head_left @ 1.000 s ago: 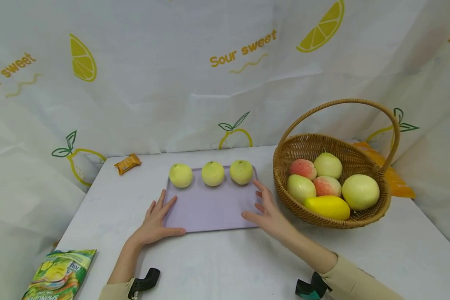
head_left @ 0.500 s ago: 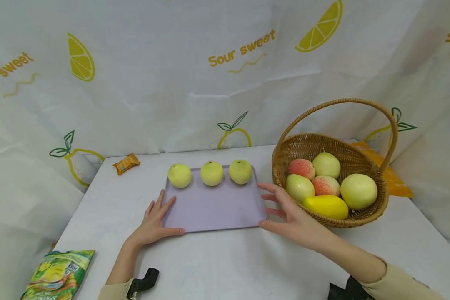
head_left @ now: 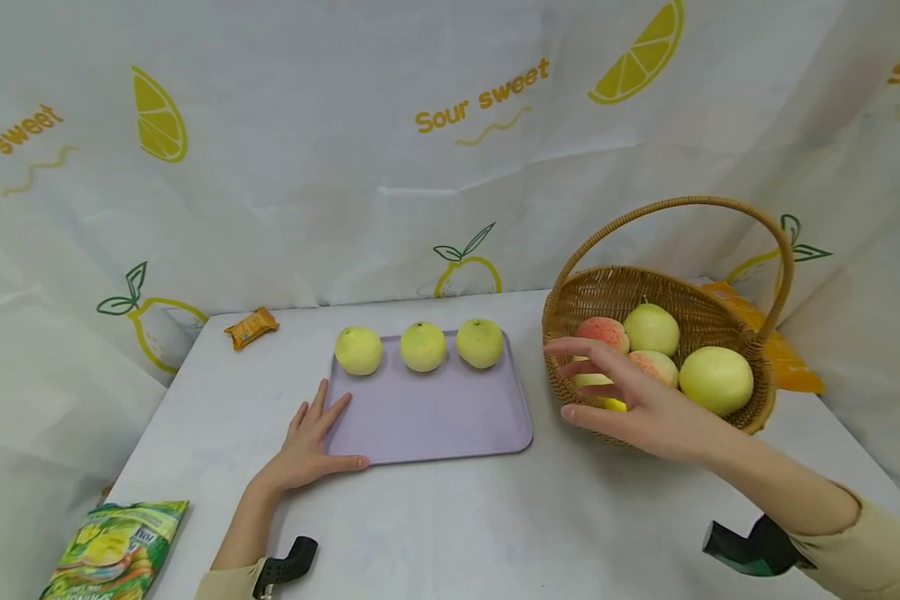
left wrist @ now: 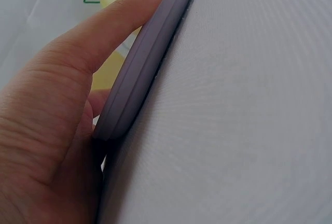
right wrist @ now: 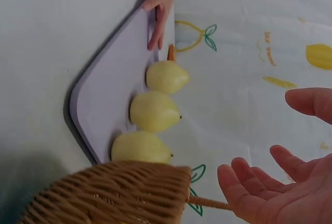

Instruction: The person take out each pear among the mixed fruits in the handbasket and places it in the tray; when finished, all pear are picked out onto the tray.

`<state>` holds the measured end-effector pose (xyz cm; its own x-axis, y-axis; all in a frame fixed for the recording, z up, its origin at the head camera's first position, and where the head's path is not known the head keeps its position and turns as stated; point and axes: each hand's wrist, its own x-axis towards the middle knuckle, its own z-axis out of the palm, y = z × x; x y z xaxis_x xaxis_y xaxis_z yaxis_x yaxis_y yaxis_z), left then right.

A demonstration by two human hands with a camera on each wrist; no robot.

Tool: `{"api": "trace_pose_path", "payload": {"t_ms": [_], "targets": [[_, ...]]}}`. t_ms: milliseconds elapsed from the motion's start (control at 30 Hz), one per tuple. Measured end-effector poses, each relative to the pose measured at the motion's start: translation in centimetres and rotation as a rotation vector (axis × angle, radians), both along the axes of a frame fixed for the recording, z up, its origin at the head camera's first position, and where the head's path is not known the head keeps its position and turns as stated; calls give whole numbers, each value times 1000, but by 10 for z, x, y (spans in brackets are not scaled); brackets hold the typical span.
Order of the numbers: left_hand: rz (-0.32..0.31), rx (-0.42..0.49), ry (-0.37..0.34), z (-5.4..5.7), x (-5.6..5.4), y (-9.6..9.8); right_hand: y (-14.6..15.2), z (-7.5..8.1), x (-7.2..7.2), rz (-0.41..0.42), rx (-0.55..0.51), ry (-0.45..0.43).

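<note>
A light purple tray [head_left: 435, 417] lies on the white table. Along its back edge stand three yellow-green pears: left [head_left: 358, 351], middle [head_left: 423, 347] and right [head_left: 480, 342]. My left hand [head_left: 307, 442] rests at the tray's front left corner, fingers spread over the left rim, thumb on the front edge [left wrist: 140, 63]. Over the near left side of a wicker basket [head_left: 765, 408] hovers my right hand [head_left: 637, 408], fingers apart and holding nothing. Two peaches [head_left: 602, 332], a pear [head_left: 651, 328] and a larger pale green fruit [head_left: 716, 380] show inside; my hand partly hides other yellow fruit.
The basket's tall handle [head_left: 675, 204] arches over the fruit. Behind it lies an orange packet [head_left: 795, 362]. A small orange wrapped snack [head_left: 252, 328] is at the back left, a green snack bag [head_left: 116, 550] at the front left. A printed curtain [head_left: 307, 167] hangs behind the table.
My right hand has moved right, from the tray's right side to above the basket. The left hand, tray and pears stay as they were.
</note>
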<state>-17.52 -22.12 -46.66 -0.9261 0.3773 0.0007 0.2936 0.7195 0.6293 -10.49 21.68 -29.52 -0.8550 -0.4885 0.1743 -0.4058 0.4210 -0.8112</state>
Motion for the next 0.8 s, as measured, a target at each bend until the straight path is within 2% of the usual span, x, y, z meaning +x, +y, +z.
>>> {"api": "trace_pose_path", "payload": {"t_ms": [200,333,600,800], "targets": [[0,-5,2,0,0,0,18,16,-22,-10,187,5],[0,-6,7,0,0,-1,28,21,-35,41,286,-40],[-2,16,3,0,1,-1,41,21,-60,130,465,-154],[13,13,-17,-1,0,0,47,16,-79,184,542,-202]]}}
